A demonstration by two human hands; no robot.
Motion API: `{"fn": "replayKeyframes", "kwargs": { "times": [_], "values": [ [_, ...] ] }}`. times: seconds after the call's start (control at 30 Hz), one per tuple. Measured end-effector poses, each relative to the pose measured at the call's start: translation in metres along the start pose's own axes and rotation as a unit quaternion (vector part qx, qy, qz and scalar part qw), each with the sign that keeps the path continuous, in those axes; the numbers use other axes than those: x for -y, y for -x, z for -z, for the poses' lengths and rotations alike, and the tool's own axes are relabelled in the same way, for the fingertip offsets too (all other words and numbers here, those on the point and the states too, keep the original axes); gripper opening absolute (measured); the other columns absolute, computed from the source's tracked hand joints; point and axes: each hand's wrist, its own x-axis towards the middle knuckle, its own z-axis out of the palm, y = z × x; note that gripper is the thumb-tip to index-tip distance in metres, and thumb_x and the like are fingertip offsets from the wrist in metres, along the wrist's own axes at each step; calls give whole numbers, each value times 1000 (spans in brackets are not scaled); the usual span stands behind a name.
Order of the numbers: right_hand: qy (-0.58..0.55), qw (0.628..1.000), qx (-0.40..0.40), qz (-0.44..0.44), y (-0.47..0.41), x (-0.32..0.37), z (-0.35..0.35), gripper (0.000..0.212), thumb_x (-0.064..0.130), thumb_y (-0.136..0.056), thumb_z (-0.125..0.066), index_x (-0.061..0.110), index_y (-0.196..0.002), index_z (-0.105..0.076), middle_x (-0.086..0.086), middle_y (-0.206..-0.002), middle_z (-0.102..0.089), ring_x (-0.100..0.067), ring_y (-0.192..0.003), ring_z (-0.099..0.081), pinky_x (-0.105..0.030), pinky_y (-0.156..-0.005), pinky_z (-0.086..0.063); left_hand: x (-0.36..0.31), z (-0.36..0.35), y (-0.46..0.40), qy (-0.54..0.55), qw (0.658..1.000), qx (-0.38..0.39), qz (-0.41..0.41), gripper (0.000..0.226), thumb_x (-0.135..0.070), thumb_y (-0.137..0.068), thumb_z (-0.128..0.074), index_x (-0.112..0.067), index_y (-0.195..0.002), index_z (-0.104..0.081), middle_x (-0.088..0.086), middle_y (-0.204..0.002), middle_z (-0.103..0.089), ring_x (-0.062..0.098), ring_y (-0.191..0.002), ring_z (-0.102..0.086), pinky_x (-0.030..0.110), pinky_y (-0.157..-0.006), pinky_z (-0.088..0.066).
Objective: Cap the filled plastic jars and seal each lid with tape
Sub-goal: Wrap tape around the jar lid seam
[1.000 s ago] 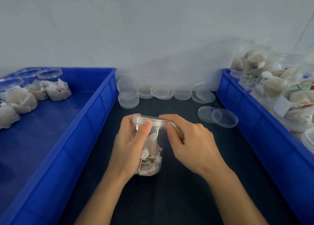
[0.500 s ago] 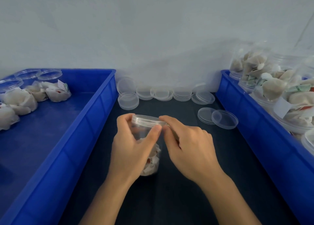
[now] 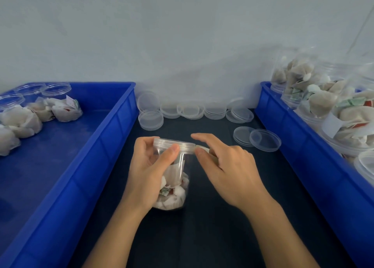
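Left hand (image 3: 150, 172) grips capped clear jar (image 3: 174, 178) upright on dark table. Right hand (image 3: 226, 166), just beside lid (image 3: 174, 145), pinches tape roll (image 3: 204, 148) touching lid edge.

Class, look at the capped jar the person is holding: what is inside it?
Inside the jar, pale wrapped packets with bits of green and red print fill the lower half; the upper half looks empty. The left hand covers the jar's left side, so the contents there cannot be seen.
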Motion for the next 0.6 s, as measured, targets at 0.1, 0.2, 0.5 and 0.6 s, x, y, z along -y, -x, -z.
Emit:
{"fn": "replayKeyframes", "kwargs": {
  "times": [0.1, 0.2, 0.5, 0.6],
  "values": [
    [-8, 1000, 13, -9, -1, -2, -1, 44, 57, -102, -33, 53, -143, -47, 15, -59, -52, -15, -65, -58, -44, -76, -54, 2, 1, 0, 14, 1000, 7, 8, 52, -50, -81, -79, -17, -115, -59, -8, -104, -76, 15, -99, -76, 33, -80, -64],
    [-16, 1000, 21, -12, 0, 0, -3, 40, 56, -102, -34, 54, -139, -50, 20, -58, -53, -12, -64, -55, -43, -77, -54, 3, 2, 0, 32, 999, 22, 5, 48, -42, -85, -76, -12, -117, -58, -9, -100, -76, 12, -92, -76, 27, -75, -62],
    [12, 1000, -21, -1, 6, 6, -7, 53, 64, -99, -24, 45, -137, -56, 16, -61, -51, -17, -66, -62, -41, -72, -54, 2, 5, 2, -19, 999, 48, -15, 45, -59, -87, -67, -25, -116, -62, -8, -107, -73, 10, -98, -74, 19, -79, -57],
    [28, 999, -45, 9, 7, 8, -9, 51, 63, -99, -25, 43, -133, -58, 17, -59, -47, -15, -59, -60, -38, -63, -52, -1, 7, 4, -122, 991, 28, -55, 33, -69, -87, -60, -48, -113, -63, -12, -112, -72, 9, -105, -71, 26, -82, -57]
  ]
}}
